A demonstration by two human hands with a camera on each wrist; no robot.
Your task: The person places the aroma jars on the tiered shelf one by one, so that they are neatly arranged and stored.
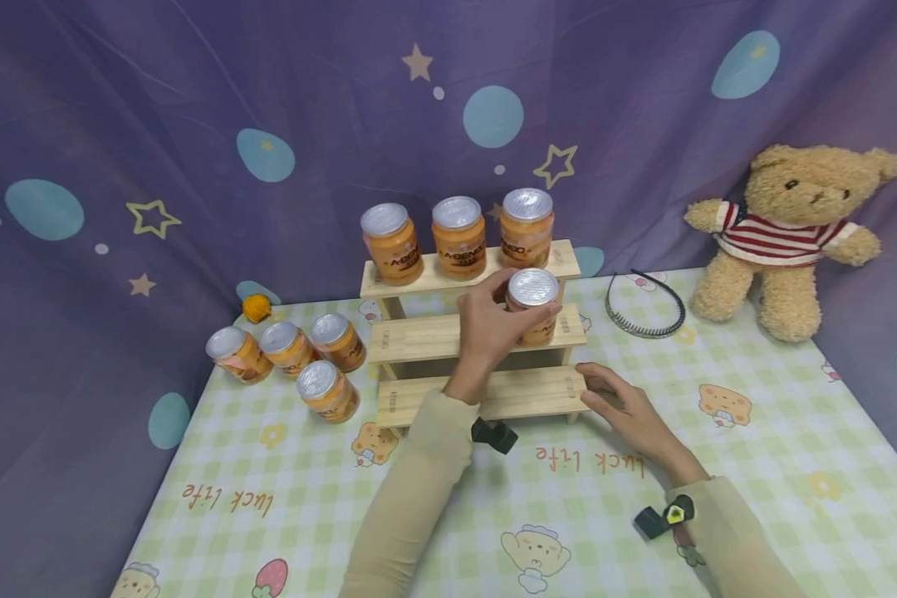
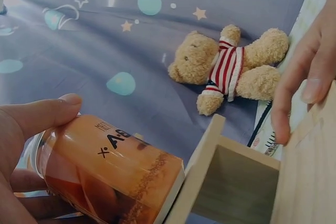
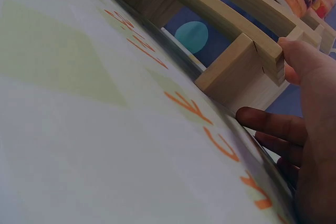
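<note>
My left hand [image 1: 488, 324] grips an orange-labelled jar [image 1: 534, 288] with a silver lid, thumb and fingers around its sides. This jar is at the right end of the middle step of a three-step wooden stand [image 1: 419, 339], its base close at the board in the left wrist view. My right hand [image 1: 631, 415] is at the right end of the lowest step. Its thumb [image 3: 296, 53] touches the board's corner in the right wrist view, the other fingers extending beside the stand's side. Three matching jars [image 1: 459, 241] line the top step.
Several more such jars [image 1: 329, 390] stand on the checked tablecloth [image 1: 306, 498] left of the stand, with a small orange-yellow object [image 1: 257, 308] behind them. Rightward lie a black toothed headband [image 1: 646, 334] and a teddy bear [image 1: 788, 241] leaning on the purple curtain [image 1: 344, 100].
</note>
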